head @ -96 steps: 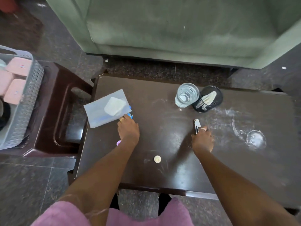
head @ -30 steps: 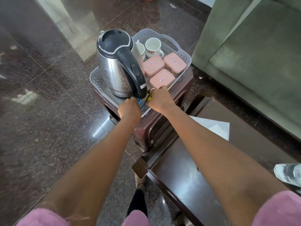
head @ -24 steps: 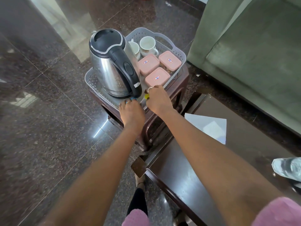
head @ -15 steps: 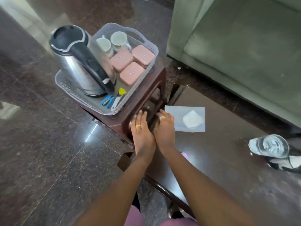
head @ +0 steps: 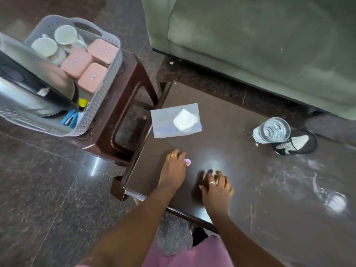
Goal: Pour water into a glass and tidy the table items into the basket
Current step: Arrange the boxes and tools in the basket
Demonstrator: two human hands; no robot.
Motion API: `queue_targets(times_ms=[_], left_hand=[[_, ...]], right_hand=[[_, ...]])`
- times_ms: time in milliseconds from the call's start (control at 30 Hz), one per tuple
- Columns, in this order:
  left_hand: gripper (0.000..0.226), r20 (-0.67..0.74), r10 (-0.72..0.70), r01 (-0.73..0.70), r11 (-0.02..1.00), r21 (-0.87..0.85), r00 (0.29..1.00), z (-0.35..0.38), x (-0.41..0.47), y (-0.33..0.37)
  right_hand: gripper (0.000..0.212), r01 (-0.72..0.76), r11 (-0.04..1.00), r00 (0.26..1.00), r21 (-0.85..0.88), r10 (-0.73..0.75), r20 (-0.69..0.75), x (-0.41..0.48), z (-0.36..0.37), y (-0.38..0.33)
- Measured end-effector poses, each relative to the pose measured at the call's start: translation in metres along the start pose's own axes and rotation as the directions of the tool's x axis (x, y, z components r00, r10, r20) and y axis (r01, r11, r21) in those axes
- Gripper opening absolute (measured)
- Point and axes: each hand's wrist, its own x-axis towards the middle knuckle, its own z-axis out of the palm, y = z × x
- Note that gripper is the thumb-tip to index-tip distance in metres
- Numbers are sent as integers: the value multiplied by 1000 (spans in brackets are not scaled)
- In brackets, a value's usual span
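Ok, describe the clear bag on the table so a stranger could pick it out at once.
Start at the dark brown table in front of the green sofa. On its far left corner, nearest the stool that carries the basket, lies the clear bag. It is the only flat thing there, with a blue strip and a white lump inside.

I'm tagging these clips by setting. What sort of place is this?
Most likely a home living room: a green sofa stands behind a low dark coffee table on a polished stone floor, with a basket of cups and a kettle on a stool beside it.
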Motion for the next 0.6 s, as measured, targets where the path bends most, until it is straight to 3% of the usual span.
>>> queue_targets(times_ms=[167, 300, 500, 600], left_hand=[[46, 79, 0, 2, 1000, -26, 997, 1, 2, 14], [36, 36, -4, 5, 1000, -28, 999, 2, 4, 19], [19, 105, -24, 31, 997, -65, 994, -1, 2, 8], [22, 60, -33, 40, 992, -122, 998, -12, 4, 5]], right_hand=[[48, -34, 997, 995, -73, 40, 91, -10, 9, 26], [45, -42, 998, 991, 45, 36, 131, -2, 12, 28], [28, -22, 993, 992, 116, 7, 130, 21, 7, 13], [23, 37, 986, 994, 160, -53, 96, 38, 3, -3]])
